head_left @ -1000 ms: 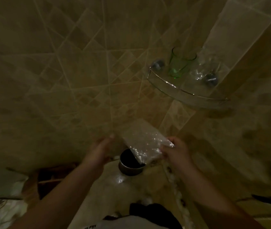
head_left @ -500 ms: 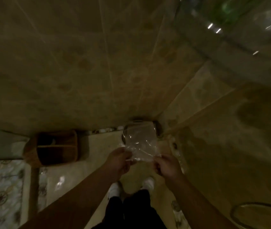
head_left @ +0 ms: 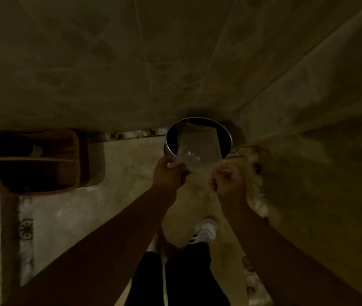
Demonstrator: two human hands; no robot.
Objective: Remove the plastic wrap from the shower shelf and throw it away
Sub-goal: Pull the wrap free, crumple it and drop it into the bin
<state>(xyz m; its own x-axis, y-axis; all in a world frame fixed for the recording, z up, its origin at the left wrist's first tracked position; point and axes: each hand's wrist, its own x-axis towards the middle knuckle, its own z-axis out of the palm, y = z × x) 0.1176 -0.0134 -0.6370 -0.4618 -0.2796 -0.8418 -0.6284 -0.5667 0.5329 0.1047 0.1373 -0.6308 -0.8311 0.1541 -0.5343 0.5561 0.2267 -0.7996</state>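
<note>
Fingers of my left hand [head_left: 168,173] and right hand [head_left: 228,181] pinch a clear, crinkly plastic wrap [head_left: 197,149] above a round, shiny metal bin [head_left: 198,138].

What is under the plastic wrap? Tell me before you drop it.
Under the plastic wrap, held by the left hand and right hand, is the round metal bin, open. Its inside is dark; contents cannot be seen.
</note>
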